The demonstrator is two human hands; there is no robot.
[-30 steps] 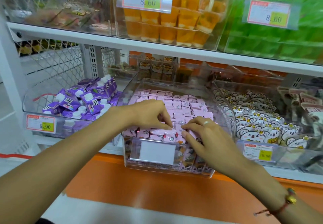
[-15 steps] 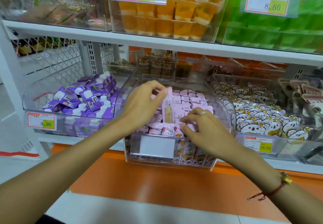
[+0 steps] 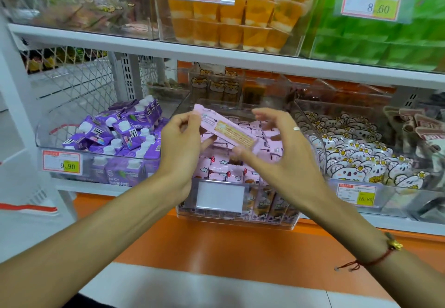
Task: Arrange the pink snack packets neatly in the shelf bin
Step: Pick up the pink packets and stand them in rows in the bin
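Note:
One long pink snack packet (image 3: 226, 128) is lifted above the clear shelf bin (image 3: 310, 129), tilted down to the right, its printed back facing me. My left hand (image 3: 179, 144) pinches its upper left end between thumb and fingers. My right hand (image 3: 277, 149) holds the lower right end with the thumb under it, the fingers spread and relaxed above. Below them the bin holds several more pink packets (image 3: 224, 170), lying flat at the back and standing at the front.
A bin of purple drink cartons (image 3: 115, 137) sits to the left, a bin of white koala packets (image 3: 361, 161) to the right. The upper shelf (image 3: 216, 55) carries orange jelly cups (image 3: 231, 26) and green packs (image 3: 385, 35). An orange ledge (image 3: 228, 242) runs below.
My left hand has lifted one pink packet out of the bin and turned it sideways. My right hand rose from the packets in the bin and took its other end.

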